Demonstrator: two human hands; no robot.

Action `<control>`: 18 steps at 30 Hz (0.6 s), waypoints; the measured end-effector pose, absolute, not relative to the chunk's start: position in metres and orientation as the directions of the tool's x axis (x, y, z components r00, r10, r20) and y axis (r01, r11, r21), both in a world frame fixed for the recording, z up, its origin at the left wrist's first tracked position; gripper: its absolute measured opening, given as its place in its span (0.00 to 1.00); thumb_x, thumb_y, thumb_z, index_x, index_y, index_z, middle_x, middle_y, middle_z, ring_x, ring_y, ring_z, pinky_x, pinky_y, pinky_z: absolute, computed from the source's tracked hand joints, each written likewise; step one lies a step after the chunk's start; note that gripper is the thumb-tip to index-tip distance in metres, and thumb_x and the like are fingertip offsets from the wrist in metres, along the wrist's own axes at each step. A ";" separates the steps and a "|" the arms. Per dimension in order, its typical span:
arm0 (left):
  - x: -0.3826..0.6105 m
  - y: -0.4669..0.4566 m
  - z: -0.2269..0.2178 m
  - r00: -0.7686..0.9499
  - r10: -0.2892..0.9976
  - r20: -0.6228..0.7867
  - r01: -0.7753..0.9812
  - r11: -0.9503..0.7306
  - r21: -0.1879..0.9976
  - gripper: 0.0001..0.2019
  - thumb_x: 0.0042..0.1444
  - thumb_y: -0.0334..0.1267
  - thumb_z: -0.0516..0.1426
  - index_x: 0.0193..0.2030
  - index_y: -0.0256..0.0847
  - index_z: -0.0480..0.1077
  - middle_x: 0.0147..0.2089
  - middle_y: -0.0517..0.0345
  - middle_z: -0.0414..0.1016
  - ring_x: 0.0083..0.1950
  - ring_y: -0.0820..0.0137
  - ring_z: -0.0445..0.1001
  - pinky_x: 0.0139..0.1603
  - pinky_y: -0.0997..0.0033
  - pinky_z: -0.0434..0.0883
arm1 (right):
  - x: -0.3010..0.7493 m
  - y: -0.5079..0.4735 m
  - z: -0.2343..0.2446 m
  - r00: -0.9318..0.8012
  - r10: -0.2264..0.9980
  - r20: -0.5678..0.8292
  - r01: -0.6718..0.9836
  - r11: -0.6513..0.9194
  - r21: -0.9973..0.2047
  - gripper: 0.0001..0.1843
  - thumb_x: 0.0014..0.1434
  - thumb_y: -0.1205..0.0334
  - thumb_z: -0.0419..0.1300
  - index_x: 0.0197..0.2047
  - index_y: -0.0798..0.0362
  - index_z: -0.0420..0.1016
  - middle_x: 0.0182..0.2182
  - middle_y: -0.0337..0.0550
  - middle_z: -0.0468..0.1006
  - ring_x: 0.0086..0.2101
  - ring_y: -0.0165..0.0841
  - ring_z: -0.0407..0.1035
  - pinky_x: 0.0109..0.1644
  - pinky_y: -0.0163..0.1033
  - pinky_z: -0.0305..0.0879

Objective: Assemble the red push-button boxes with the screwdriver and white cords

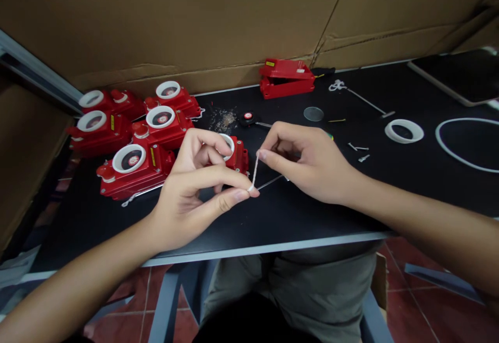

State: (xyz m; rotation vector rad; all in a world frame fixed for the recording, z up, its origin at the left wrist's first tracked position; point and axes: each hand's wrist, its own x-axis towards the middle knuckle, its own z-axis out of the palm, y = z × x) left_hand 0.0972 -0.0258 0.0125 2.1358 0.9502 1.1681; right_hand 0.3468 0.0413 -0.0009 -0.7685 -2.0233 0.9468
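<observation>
A short piece of white cord (255, 170) is stretched between my two hands above the table. My left hand (195, 192) pinches its lower end between thumb and index finger. At the upper end, my right hand (304, 161) grips the cord with thumb and fingertips. A thin metal rod (271, 182) runs from near my left fingertips toward the right; I cannot tell whether it is held or lying on the table. Behind my left hand stands a red box with a white ring (237, 156), partly hidden by the fingers.
Several red boxes with white rings (159, 117) stand at left. A red box with a tilted lid (287, 79) is at the back. Rightward lie a clear disc (313, 114), a corded metal rod (366, 101), screws (356, 147), a white ring (404, 131), a large thin ring (448, 153).
</observation>
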 end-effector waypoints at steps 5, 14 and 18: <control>0.099 -0.024 0.014 0.437 0.756 0.488 0.236 -0.620 0.749 0.04 0.73 0.35 0.68 0.47 0.48 0.86 0.64 0.47 0.84 0.43 0.66 0.82 0.50 0.56 0.82 | 0.346 0.040 -0.003 -0.599 0.714 0.364 0.203 0.574 -0.793 0.11 0.72 0.64 0.66 0.35 0.53 0.75 0.26 0.32 0.71 0.26 0.26 0.61 0.31 0.35 0.56; 0.102 -0.022 0.011 0.318 0.744 0.587 0.213 -0.660 0.721 0.10 0.71 0.29 0.69 0.51 0.49 0.88 0.46 0.55 0.90 0.47 0.64 0.87 0.52 0.60 0.84 | 0.341 0.015 -0.013 -0.742 0.420 0.523 0.132 0.856 -0.499 0.08 0.78 0.69 0.60 0.43 0.52 0.77 0.36 0.39 0.81 0.32 0.28 0.69 0.38 0.35 0.64; 0.099 -0.024 0.012 0.313 0.778 0.544 0.273 -0.622 0.733 0.13 0.71 0.31 0.70 0.55 0.53 0.89 0.43 0.57 0.88 0.41 0.67 0.85 0.46 0.65 0.84 | 0.343 0.015 -0.012 -0.733 0.379 0.565 0.143 0.898 -0.417 0.07 0.79 0.66 0.62 0.44 0.52 0.78 0.38 0.40 0.85 0.35 0.29 0.75 0.41 0.37 0.68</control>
